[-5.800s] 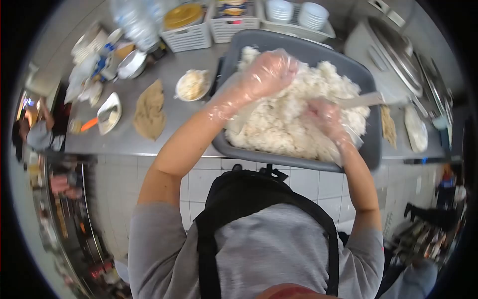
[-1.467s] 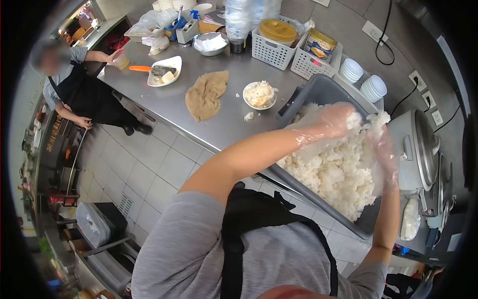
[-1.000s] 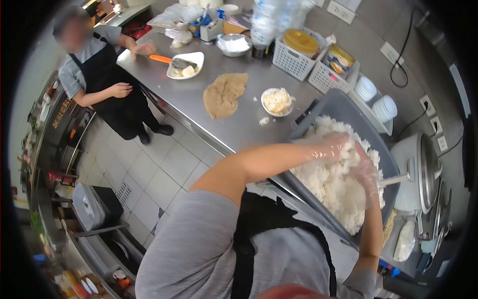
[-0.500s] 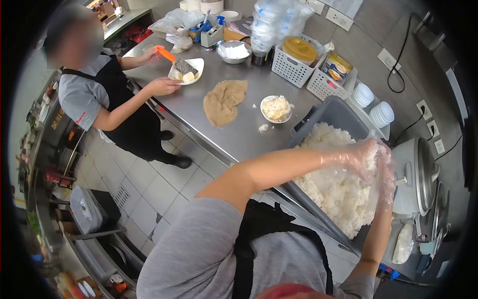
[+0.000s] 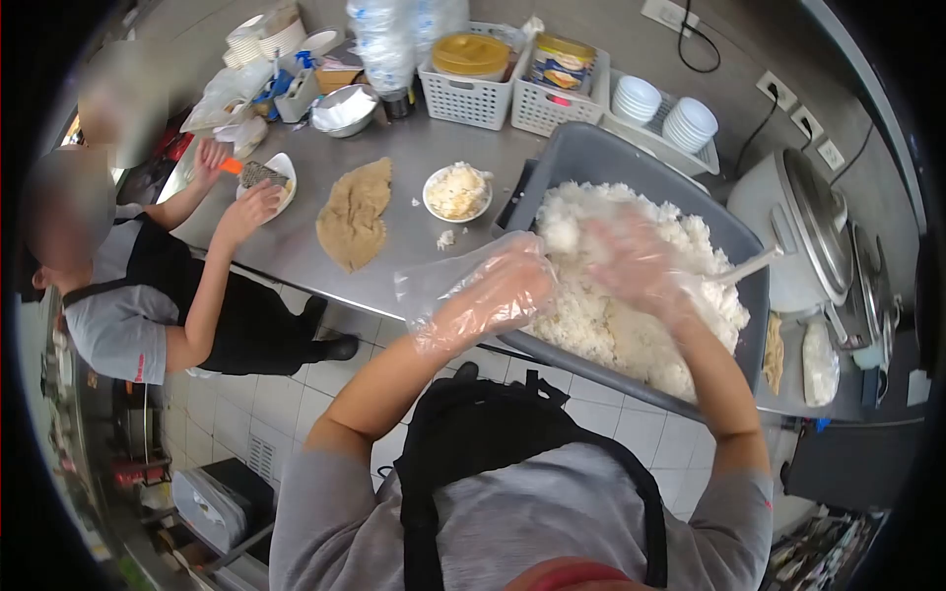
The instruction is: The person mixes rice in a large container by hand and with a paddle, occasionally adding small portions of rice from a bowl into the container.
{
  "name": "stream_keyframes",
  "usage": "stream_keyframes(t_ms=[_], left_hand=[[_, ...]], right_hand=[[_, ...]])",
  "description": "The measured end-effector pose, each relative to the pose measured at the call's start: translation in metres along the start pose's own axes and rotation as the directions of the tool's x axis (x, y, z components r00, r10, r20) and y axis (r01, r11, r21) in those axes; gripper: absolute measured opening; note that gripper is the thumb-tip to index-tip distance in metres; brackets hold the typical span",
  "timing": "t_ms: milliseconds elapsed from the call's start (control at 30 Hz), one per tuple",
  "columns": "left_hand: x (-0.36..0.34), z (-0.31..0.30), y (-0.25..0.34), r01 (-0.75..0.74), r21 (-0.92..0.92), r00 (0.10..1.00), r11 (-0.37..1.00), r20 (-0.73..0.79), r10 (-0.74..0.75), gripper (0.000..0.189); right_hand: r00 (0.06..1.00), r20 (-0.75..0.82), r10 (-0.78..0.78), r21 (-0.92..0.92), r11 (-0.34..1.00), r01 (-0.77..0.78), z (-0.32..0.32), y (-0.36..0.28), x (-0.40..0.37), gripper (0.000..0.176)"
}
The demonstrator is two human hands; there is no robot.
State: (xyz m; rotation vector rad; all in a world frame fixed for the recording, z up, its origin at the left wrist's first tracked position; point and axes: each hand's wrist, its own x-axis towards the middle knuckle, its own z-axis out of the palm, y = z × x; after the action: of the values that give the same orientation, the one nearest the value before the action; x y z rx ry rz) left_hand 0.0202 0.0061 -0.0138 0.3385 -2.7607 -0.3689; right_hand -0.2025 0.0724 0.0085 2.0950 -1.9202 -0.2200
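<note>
A large grey tub [image 5: 581, 148] holds a heap of white cooked rice [image 5: 631, 355]. My left hand [image 5: 520, 278], in a loose clear plastic glove, is at the tub's near left edge with its fingers curled in; what is inside them is hidden. Over the rice, my right hand [image 5: 639, 258] is gloved too and smeared by motion. A blurred white clump of rice [image 5: 562, 232] shows between the two hands. A pale utensil handle [image 5: 751, 264] sticks out of the rice at the right. Left of the tub stands a white bowl [image 5: 457, 213] heaped with rice.
A brown cloth [image 5: 355, 215] lies on the steel counter [image 5: 296, 244]. At the left a person [image 5: 197, 286] works over a white dish [image 5: 284, 169]. Baskets [image 5: 468, 101] and stacked white bowls [image 5: 690, 126] line the wall. A large cooker [image 5: 783, 236] stands right of the tub.
My hands were together around rice at the tub's far right; now they are apart, the left moved to the tub's left edge. The view has shifted. The other person's hand has come down to the dish.
</note>
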Motion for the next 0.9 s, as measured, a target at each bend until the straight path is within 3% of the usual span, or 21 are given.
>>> stream_keyframes(t_ms=[67, 133, 233, 300, 333, 367, 433, 533, 600, 667, 700, 733, 767, 800, 833, 900], left_hand=[[-0.011, 0.040, -0.016, -0.020, -0.211, 0.953, 0.977, -0.301, -0.046, 0.019], [-0.009, 0.026, -0.007, 0.100, -0.131, 0.976, 0.986, -0.182, -0.123, 0.022], [-0.009, -0.006, 0.005, 0.061, 0.057, 0.996, 0.996, 0.065, -0.065, 0.023], [-0.019, -0.012, 0.008, 0.065, 0.014, 0.996, 0.998, -0.063, -0.064, 0.023], [-0.025, -0.011, 0.009, 0.061, -0.019, 0.991, 0.998, -0.121, -0.063, 0.023], [-0.031, -0.007, 0.006, 0.036, -0.178, 0.973, 0.983, -0.219, -0.075, 0.021], [-0.040, 0.000, 0.001, -0.064, -0.484, 0.912, 0.873, -0.383, -0.145, 0.018], [-0.038, -0.018, 0.003, 0.055, -0.264, 0.990, 0.963, -0.113, -0.088, 0.025], [-0.039, -0.004, -0.004, 0.037, -0.241, 0.953, 0.970, -0.283, -0.107, 0.030], [-0.036, 0.007, -0.005, 0.073, -0.274, 0.912, 0.959, -0.370, -0.175, 0.034], [-0.033, 0.002, -0.005, 0.107, -0.304, 0.904, 0.947, -0.366, -0.219, 0.035], [-0.029, -0.001, -0.005, 0.142, -0.327, 0.895, 0.934, -0.362, -0.263, 0.037], [-0.026, -0.001, -0.004, 0.149, -0.348, 0.897, 0.926, -0.346, -0.274, 0.038], [-0.024, -0.001, -0.002, 0.158, -0.366, 0.898, 0.917, -0.333, -0.288, 0.039], [-0.023, -0.001, 0.000, 0.172, -0.379, 0.895, 0.909, -0.325, -0.305, 0.040], [-0.024, -0.002, 0.001, 0.196, -0.236, 0.922, 0.952, -0.286, -0.261, 0.044]], right_hand=[[0.993, 0.104, -0.048, 0.049, 0.998, 0.043, 0.019, -0.007, 0.014, 0.059], [0.961, 0.277, -0.028, 0.026, 0.999, 0.022, 0.034, 0.009, 0.057, 0.057], [0.936, 0.333, 0.111, 0.225, 0.955, -0.194, -0.017, 0.030, 0.075, 0.050], [0.977, 0.189, 0.093, 0.223, 0.965, -0.135, -0.036, 0.057, 0.059, 0.048], [0.976, 0.200, 0.083, 0.072, 0.992, -0.099, -0.020, 0.089, 0.046, 0.052], [0.972, 0.220, 0.079, -0.079, 0.995, -0.062, -0.003, 0.119, 0.030, 0.058], [0.837, 0.516, 0.182, -0.278, 0.960, -0.037, -0.009, 0.143, -0.003, 0.052], [0.658, 0.710, 0.252, -0.427, 0.897, 0.117, -0.006, 0.157, -0.054, 0.035], [0.859, 0.509, 0.048, -0.030, 0.999, -0.039, 0.041, 0.224, -0.109, 0.024], [0.955, 0.294, -0.038, -0.300, 0.945, 0.130, 0.011, 0.220, -0.137, 0.015], [0.960, 0.258, -0.112, -0.704, 0.658, 0.266, -0.057, 0.171, -0.120, 0.011], [0.910, 0.399, 0.112, -0.570, 0.808, 0.150, -0.104, 0.143, -0.098, 0.013], [0.784, 0.549, 0.289, -0.442, 0.897, -0.022, -0.137, 0.124, -0.083, 0.015], [0.821, 0.500, 0.278, -0.348, 0.932, -0.104, -0.150, 0.111, -0.084, 0.016], [0.802, 0.542, 0.250, -0.337, 0.939, -0.065, -0.149, 0.099, -0.085, 0.018], [0.784, 0.598, 0.169, -0.310, 0.950, 0.032, -0.139, 0.077, -0.078, 0.024]])
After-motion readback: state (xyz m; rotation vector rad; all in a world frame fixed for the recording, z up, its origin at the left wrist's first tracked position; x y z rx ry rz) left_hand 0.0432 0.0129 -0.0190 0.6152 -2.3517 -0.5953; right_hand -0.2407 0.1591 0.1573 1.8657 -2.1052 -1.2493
